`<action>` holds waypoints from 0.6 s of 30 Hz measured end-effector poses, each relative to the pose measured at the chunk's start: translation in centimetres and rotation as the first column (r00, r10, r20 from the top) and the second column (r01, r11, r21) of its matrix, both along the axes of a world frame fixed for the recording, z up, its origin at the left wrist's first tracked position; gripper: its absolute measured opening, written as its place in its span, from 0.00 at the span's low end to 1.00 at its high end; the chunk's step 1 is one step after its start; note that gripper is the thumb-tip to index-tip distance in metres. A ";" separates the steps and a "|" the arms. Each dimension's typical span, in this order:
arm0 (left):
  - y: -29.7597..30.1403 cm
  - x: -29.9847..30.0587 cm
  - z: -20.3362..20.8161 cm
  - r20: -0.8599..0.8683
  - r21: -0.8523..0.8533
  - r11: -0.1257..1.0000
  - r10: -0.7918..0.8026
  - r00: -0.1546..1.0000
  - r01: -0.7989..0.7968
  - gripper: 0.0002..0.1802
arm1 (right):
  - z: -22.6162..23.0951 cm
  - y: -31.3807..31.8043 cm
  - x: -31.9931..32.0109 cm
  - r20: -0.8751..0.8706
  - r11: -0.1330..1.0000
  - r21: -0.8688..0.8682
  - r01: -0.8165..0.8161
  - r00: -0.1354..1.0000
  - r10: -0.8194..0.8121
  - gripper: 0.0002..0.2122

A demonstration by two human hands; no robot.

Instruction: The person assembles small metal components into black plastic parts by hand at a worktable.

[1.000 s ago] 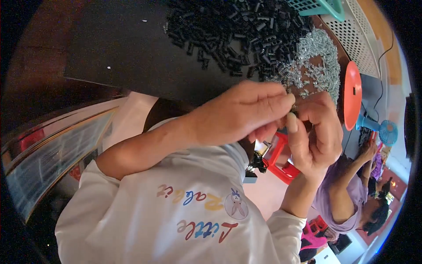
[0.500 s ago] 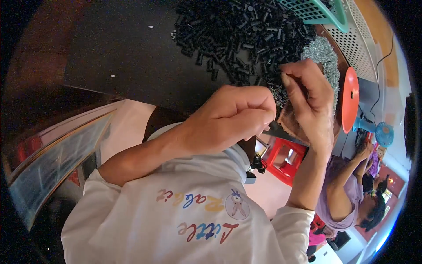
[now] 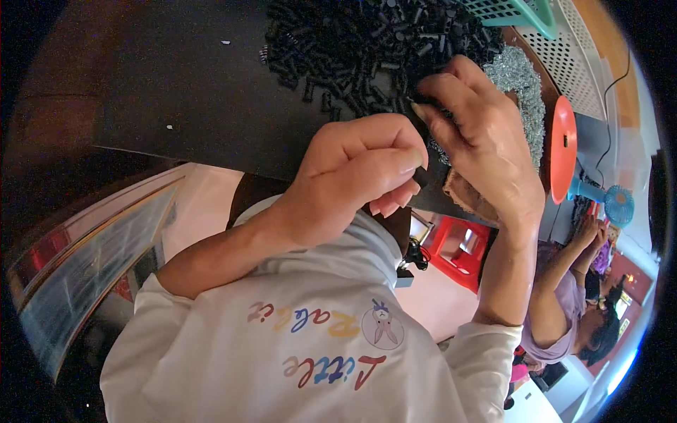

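Observation:
My left hand [image 3: 360,173] is closed in front of the table's near edge, gripping a small black cylinder [image 3: 421,176] between thumb and curled fingers; only one end of it shows. My right hand [image 3: 479,123] reaches over the near right side of a heap of black cylinders [image 3: 352,53]. Its thumb and forefinger are bent close together, and whatever is between them is too small or dark to make out. Beside that hand lies a pile of small silvery metal parts [image 3: 518,81], apparently springs, partly hidden behind it.
A brown cloth [image 3: 462,194] lies under my right wrist. Farther right are an orange-red dish [image 3: 562,150], a white perforated basket [image 3: 564,70] and a blue fan [image 3: 618,204]. A green basket [image 3: 525,15] stands at the back. Another person [image 3: 557,310] works at right; a red stool [image 3: 455,250] is below.
My right hand has moved left and away from me, over the black heap. My left hand has shifted slightly left and turned, still holding its black cylinder.

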State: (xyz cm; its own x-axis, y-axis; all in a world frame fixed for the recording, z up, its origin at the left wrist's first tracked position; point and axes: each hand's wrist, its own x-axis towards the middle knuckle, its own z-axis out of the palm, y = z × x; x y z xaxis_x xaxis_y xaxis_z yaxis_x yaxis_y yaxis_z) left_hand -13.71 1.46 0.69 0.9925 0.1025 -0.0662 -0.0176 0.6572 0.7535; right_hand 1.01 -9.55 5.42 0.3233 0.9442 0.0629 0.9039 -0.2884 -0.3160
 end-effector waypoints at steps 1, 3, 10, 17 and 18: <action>0.0 0.1 0.0 -0.001 -0.001 1.000 -0.001 1.000 0.001 0.10 | -0.1 0.1 0.0 0.026 1.000 -0.004 -0.016 1.000 0.016 0.06; -0.1 0.2 -0.1 -0.009 -0.017 1.000 0.022 1.000 -0.022 0.10 | -0.1 0.3 0.0 0.050 1.000 -0.008 -0.030 0.998 0.031 0.07; -0.2 0.5 -0.4 -0.005 -0.022 0.998 0.050 0.999 -0.050 0.11 | -0.4 0.9 -0.4 0.138 0.999 -0.050 0.009 0.990 -0.002 0.05; -0.3 0.8 -0.5 0.015 -0.042 0.997 0.058 0.998 -0.058 0.13 | -1.2 0.7 -0.2 0.136 0.999 0.028 0.028 0.990 -0.031 0.05; -0.4 0.9 -0.4 0.028 -0.043 0.998 0.052 0.998 -0.051 0.13 | -1.0 0.3 -0.1 0.136 0.999 0.028 0.027 0.990 -0.031 0.05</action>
